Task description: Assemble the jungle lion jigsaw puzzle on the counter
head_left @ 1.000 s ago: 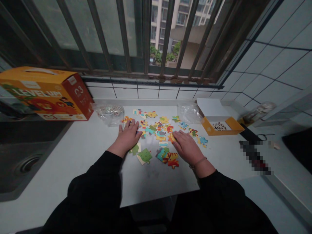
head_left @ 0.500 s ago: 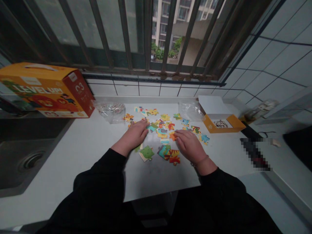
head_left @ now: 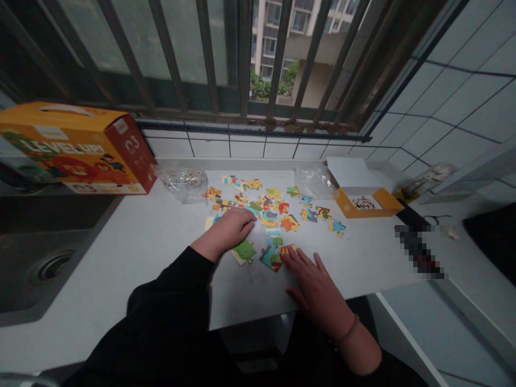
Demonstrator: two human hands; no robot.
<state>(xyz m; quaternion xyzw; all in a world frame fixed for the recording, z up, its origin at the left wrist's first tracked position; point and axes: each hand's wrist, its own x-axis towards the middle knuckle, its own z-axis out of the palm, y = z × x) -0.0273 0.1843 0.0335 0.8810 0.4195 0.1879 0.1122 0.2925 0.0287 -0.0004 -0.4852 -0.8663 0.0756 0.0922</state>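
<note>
Several colourful puzzle pieces [head_left: 269,217] lie spread over the white countertop [head_left: 250,301]. My left hand [head_left: 230,228] rests palm down over the pieces at the left, its fingertips near a green and teal piece; what is beneath the fingers is hidden. Just below it lies a green piece [head_left: 244,251]. My right hand [head_left: 316,285] has its fingers spread, the fingertips touching a red and yellow striped piece [head_left: 287,250]. That piece sits beside a teal and red one [head_left: 271,258]. An orange piece [head_left: 289,223] lies uncovered above my right hand.
A large orange box [head_left: 76,153] stands at the left beside the sink [head_left: 24,258]. Clear plastic bags [head_left: 183,184] [head_left: 316,183] lie along the back. At the right is an open yellow box [head_left: 366,201], with a blurred dark object [head_left: 421,252] nearer the edge.
My right hand has moved down toward me from the orange piece to the striped piece, and its fingers have spread. My left hand has shifted slightly right and down.
</note>
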